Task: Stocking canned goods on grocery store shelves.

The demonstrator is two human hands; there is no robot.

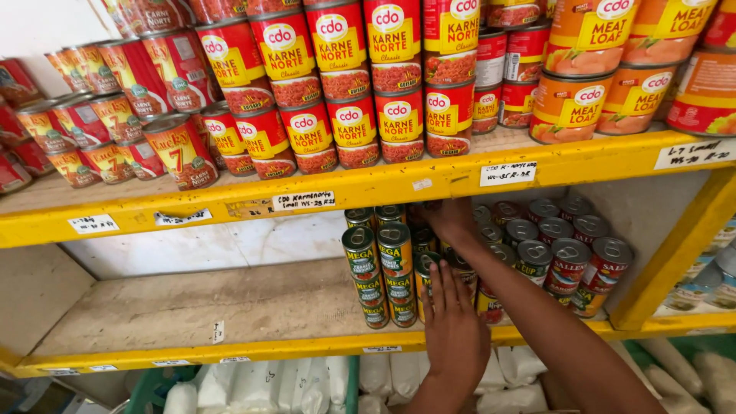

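My left hand (454, 326) lies flat, fingers spread, against the front of the stacked green cans (397, 264) near the lower shelf's (192, 307) front edge. My right hand (452, 218) reaches deeper, over the cans at the back; I cannot tell whether it grips one. Judging by the fill, the shelf's right half is stocked with green and red cans (571, 261), the left half bare wood.
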